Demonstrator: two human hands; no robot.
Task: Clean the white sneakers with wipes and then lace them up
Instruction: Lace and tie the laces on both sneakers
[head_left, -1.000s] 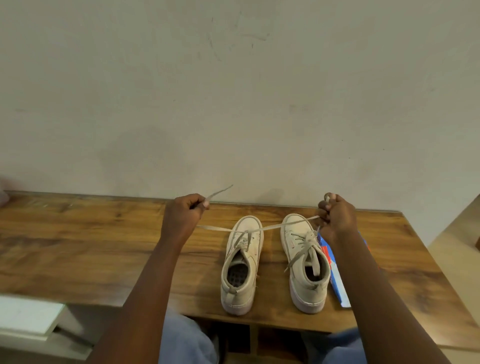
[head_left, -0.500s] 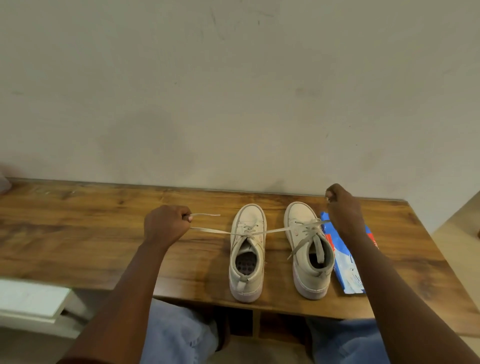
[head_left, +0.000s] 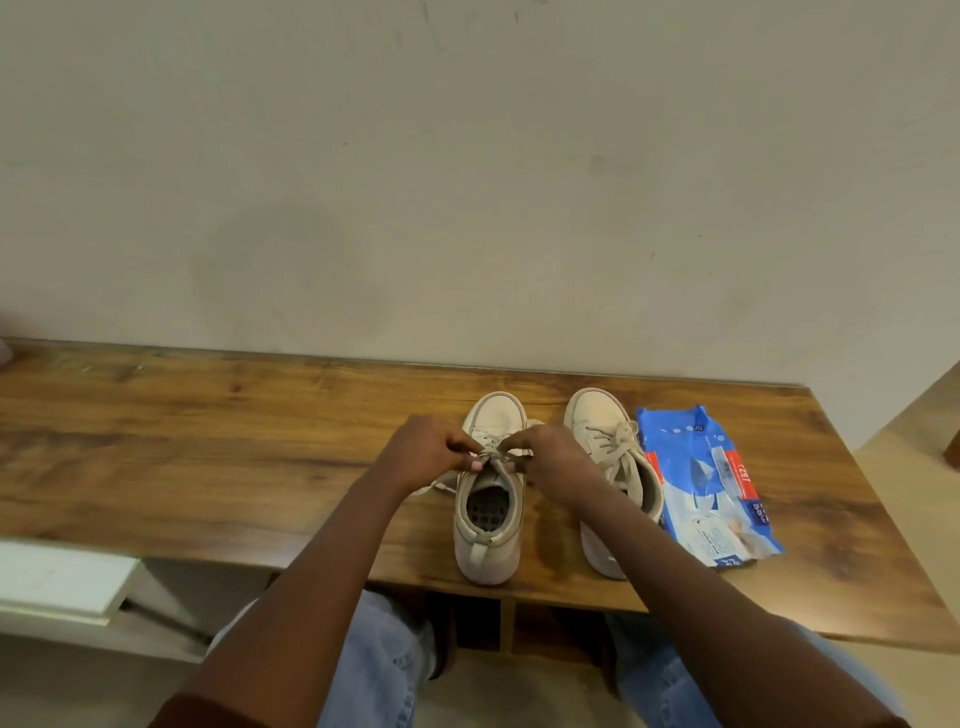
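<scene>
Fingers of left hand (head_left: 423, 454) and right hand (head_left: 553, 457) pinch laces (head_left: 498, 457) over left sneaker (head_left: 488, 551), heel near table (head_left: 208, 467) front edge.

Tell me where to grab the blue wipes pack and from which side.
Pinch the wipes pack by its free right long edge, coming in from the right. It lies flat and limp on the table, so a grasp from above would probably find little to close on. Its left edge sits close against the right sneaker, which leaves little room for fingers on that side.
</scene>
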